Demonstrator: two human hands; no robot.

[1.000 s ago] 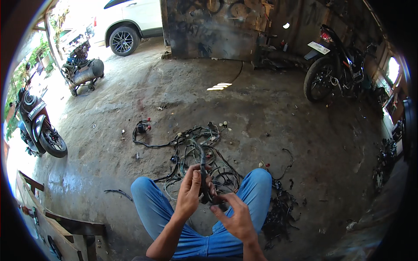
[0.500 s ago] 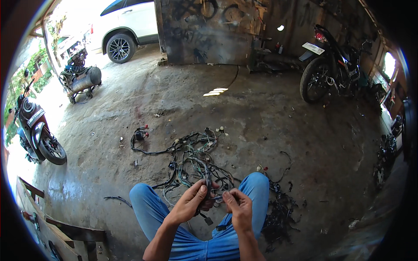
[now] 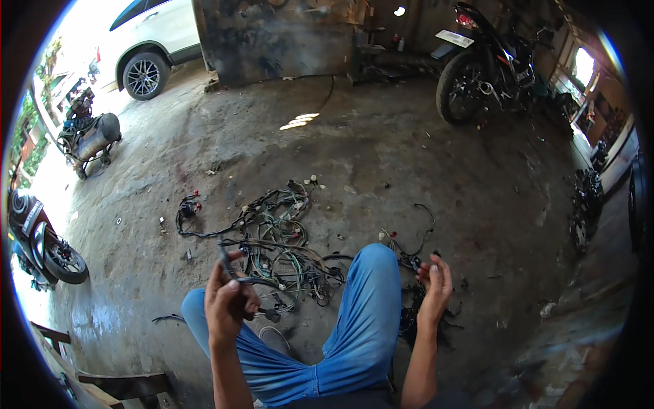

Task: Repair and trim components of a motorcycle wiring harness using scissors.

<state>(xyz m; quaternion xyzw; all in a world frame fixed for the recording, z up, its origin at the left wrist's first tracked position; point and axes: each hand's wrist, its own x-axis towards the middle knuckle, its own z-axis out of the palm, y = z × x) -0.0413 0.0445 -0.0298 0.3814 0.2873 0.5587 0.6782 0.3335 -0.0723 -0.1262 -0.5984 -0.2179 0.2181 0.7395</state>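
Observation:
A tangled wiring harness (image 3: 289, 228) of black-wrapped branches and green, brown and white wires lies on the floor before my knees. My left hand (image 3: 228, 300) is closed around one of its black-wrapped branches, which sticks up past my fingers; a dark connector hangs beside them. Off to the right, past my knee, my right hand (image 3: 434, 290) is raised with its fingers loosely bent and apart, no longer touching the harness. A small dark speck shows by its fingertips, too small to name. Below it, black scraps (image 3: 412, 320) are heaped, partly hidden by my leg and hand.
A thin black wire piece (image 3: 430, 221) curves beyond my right hand. Motorcycles stand at the back right (image 3: 463, 88) and left edge (image 3: 61, 255). An air compressor (image 3: 95, 136) and a white car (image 3: 163, 34) are at the far left. A wooden bench (image 3: 122, 385) sits lower left.
My right hand has let go of the harness and swung right, over the black scraps. My left hand has shifted left with the branch. The view has turned rightward.

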